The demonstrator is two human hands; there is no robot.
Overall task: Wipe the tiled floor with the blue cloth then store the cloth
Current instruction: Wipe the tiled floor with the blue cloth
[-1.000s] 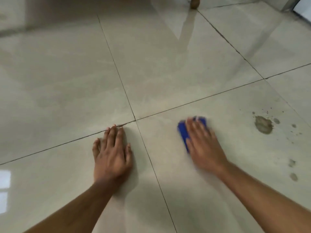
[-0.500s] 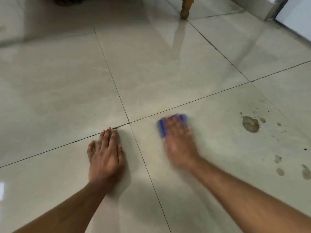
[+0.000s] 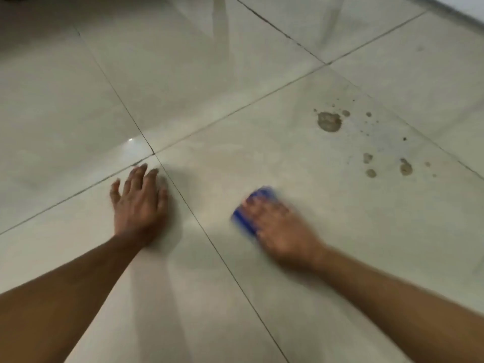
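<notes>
Blue cloth flat on the tiled floor, just right of the tile corner, under the right hand with fingers spread, pressing. Left hand flat, spread, touching bare tile. Probably soft, light, bendy; best pinched at a loose edge. Brown spots not wiped yet.

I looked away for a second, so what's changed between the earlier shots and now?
The right hand slid the blue cloth back toward the person, off the grout line, flat on the floor. The left hand stays braced at the tile corner. The brown stains remain unwiped.
</notes>
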